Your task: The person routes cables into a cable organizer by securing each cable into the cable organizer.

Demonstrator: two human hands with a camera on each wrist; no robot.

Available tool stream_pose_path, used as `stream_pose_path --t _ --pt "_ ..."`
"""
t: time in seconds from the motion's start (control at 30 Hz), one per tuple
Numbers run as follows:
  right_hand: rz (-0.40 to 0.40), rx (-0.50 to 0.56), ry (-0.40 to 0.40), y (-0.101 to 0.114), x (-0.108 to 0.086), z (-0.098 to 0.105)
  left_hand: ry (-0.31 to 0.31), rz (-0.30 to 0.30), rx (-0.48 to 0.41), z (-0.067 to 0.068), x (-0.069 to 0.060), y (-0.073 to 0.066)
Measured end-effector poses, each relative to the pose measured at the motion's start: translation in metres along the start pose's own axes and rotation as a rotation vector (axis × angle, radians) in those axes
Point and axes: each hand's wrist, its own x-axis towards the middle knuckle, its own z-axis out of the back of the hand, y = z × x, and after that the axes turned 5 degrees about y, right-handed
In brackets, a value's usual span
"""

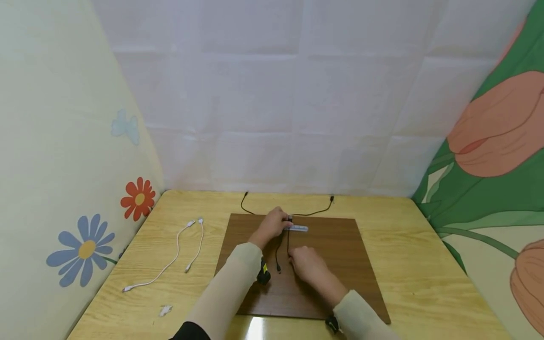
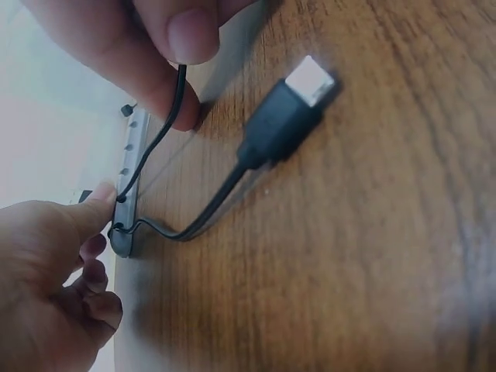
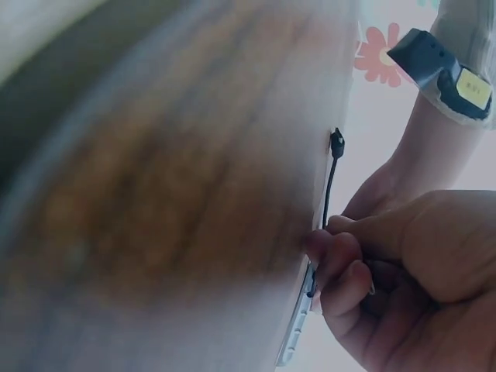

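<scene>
Head view: black cable [image 1: 288,242] is pinched by right hand [image 1: 309,262], strip [image 1: 300,228] by left hand [image 1: 273,224], probably mid-seating, snug tug likely needed next.

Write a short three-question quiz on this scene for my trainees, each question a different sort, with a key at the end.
1. Multiple choice. What does the right hand pinch?
A) a white plug
B) a black cable
C) the edge of the board

2. True or false. The two white cables lie on the table, to the left of the brown board in the head view.

3. Fill in the blank. The hand touching the slotted grey strip is the ____ hand.

Key: 1. B, a black cable. 2. True. 3. left; the left hand is at the strip.
</scene>
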Motion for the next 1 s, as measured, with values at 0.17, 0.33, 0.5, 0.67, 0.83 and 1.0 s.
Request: stream_pose_path --t 0.17,0.33,0.5,0.67,0.83,1.0 --pt "0.006 -0.077 -0.032 0.002 -0.004 -0.004 0.020 0.046 -0.012 0.001 -0.001 -0.004" --pt "0.052 -0.171 -0.086 0.005 -0.010 -0.008 0.031 0.086 0.002 -0.002 0.000 -0.005" --pt "0.086 -0.233 -0.124 0.008 -0.014 -0.009 0.031 0.103 -0.002 -0.004 0.001 -0.008" --pt "0.094 -0.260 -0.122 0.009 -0.014 -0.008 0.041 0.113 0.021 -0.002 0.001 -0.012" --pt "0.092 -0.275 -0.121 0.011 -0.014 -0.008 0.047 0.137 0.026 0.000 0.000 -0.014" --pt "0.117 -0.315 -0.132 0.011 -0.014 -0.010 0.059 0.135 0.053 0.002 0.001 -0.017"
